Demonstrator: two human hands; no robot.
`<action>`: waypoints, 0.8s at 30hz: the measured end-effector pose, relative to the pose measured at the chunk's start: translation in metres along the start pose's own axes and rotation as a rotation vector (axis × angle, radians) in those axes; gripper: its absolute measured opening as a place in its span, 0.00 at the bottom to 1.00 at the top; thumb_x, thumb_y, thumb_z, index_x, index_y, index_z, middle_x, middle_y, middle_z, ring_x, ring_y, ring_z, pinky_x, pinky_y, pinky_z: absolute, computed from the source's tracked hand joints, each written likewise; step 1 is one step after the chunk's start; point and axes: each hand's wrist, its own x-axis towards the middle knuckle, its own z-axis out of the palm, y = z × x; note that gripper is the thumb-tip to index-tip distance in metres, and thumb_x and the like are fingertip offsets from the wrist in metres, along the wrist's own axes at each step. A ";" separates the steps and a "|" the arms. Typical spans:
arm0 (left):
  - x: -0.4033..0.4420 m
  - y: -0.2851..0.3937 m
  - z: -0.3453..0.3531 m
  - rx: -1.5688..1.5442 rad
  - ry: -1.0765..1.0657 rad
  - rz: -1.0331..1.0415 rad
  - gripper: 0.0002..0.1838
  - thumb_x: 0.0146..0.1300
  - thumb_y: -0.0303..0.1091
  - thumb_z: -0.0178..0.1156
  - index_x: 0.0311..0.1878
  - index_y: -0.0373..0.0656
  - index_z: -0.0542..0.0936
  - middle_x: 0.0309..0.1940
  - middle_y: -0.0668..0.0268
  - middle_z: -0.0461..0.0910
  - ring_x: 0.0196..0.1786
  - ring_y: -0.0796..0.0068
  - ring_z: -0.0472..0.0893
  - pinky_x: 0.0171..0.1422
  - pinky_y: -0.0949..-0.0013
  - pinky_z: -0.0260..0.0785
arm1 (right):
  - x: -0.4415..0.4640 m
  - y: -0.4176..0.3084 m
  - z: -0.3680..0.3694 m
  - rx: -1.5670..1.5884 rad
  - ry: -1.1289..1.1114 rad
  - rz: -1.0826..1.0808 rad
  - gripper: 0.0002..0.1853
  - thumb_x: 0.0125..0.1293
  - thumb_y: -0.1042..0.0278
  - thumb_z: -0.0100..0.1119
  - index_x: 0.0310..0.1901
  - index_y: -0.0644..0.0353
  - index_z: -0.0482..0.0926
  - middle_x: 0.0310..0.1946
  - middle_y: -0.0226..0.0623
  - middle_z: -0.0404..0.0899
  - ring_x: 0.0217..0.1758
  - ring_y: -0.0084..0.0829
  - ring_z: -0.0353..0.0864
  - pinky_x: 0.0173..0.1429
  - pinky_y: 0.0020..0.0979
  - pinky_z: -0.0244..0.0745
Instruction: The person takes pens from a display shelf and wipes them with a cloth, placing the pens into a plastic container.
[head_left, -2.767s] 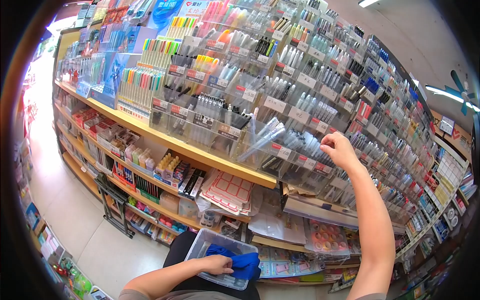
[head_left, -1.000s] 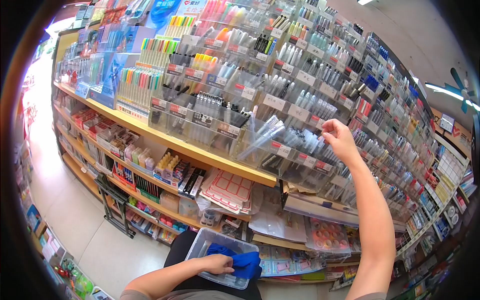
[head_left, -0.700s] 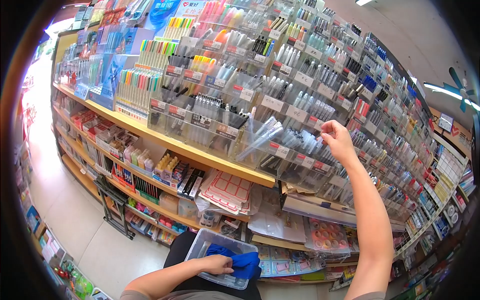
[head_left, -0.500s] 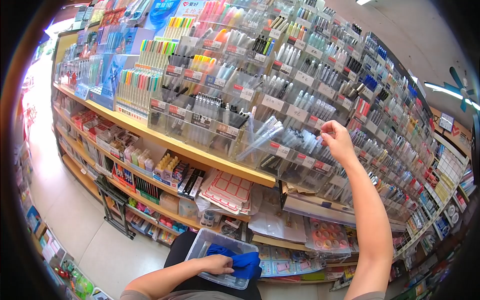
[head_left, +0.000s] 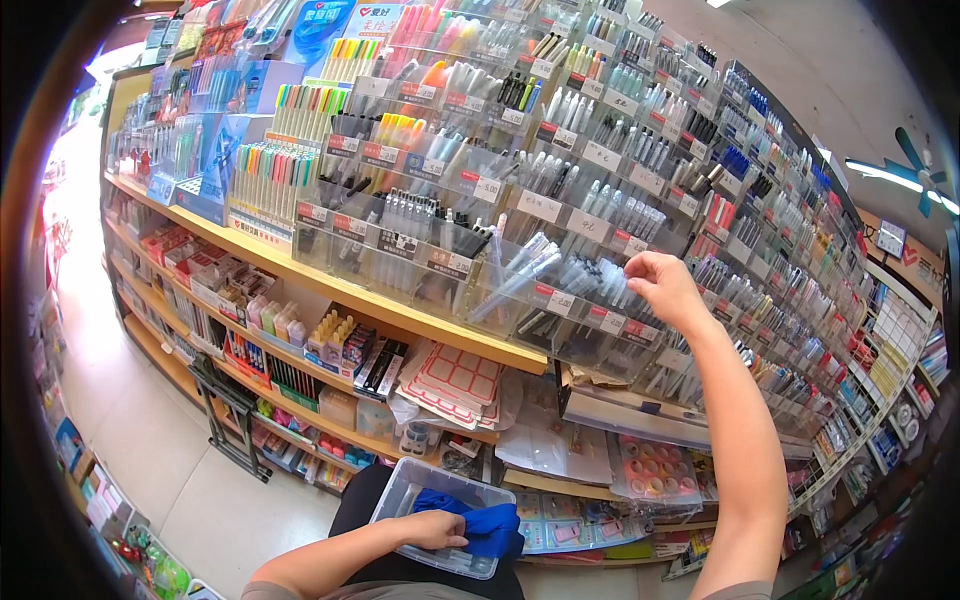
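Note:
My left hand [head_left: 437, 529] is closed on a bunched blue cloth [head_left: 490, 528], which lies in a clear plastic box [head_left: 397, 490] on my lap. Part of the cloth hangs over the box's right side. My right hand [head_left: 664, 290] reaches up to the clear pen rack, its thumb and forefinger pinched together. Just left of its fingertips stand pens with clear caps [head_left: 598, 275] in a low compartment. Whether a pen is between those fingertips I cannot make out. A bundle of clear pens [head_left: 530, 262] leans out of the compartment further left.
The tiered acrylic pen rack [head_left: 480, 190] with price tags rises in front of me on a wooden shelf edge [head_left: 400, 308]. Below are boxed goods, red-framed label sheets [head_left: 455, 383] and a bag of round items [head_left: 655, 468]. A folded black stand [head_left: 225, 410] is at the left.
My right hand has shifted slightly left and down along the pen compartments, its fingers still pinched. My left hand and the box stay in place.

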 end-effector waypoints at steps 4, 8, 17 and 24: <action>-0.001 0.001 -0.002 -0.011 -0.014 0.002 0.17 0.61 0.45 0.56 0.39 0.39 0.75 0.28 0.60 0.79 0.33 0.66 0.78 0.38 0.66 0.68 | 0.001 -0.011 -0.012 -0.248 0.117 0.030 0.07 0.55 0.75 0.57 0.36 0.62 0.79 0.32 0.44 0.81 0.35 0.37 0.80 0.41 0.30 0.73; 0.000 0.003 -0.003 -0.015 -0.008 0.002 0.17 0.61 0.45 0.56 0.39 0.39 0.75 0.29 0.59 0.79 0.33 0.66 0.79 0.38 0.66 0.68 | -0.004 0.006 -0.006 -0.413 -0.039 0.118 0.08 0.54 0.73 0.58 0.37 0.61 0.79 0.35 0.44 0.80 0.40 0.38 0.80 0.44 0.33 0.72; -0.002 0.001 -0.001 -0.011 0.004 0.005 0.17 0.61 0.45 0.56 0.39 0.39 0.75 0.28 0.59 0.79 0.33 0.65 0.79 0.38 0.66 0.68 | 0.000 0.008 -0.001 -0.293 0.037 0.133 0.07 0.52 0.71 0.60 0.31 0.64 0.78 0.29 0.44 0.79 0.34 0.39 0.79 0.40 0.35 0.72; 0.000 -0.001 -0.001 0.001 0.003 0.007 0.17 0.61 0.46 0.56 0.38 0.39 0.75 0.28 0.59 0.79 0.32 0.64 0.79 0.37 0.65 0.68 | 0.008 -0.001 -0.013 -0.247 0.103 0.157 0.08 0.54 0.69 0.58 0.31 0.66 0.79 0.27 0.47 0.79 0.32 0.40 0.79 0.39 0.35 0.71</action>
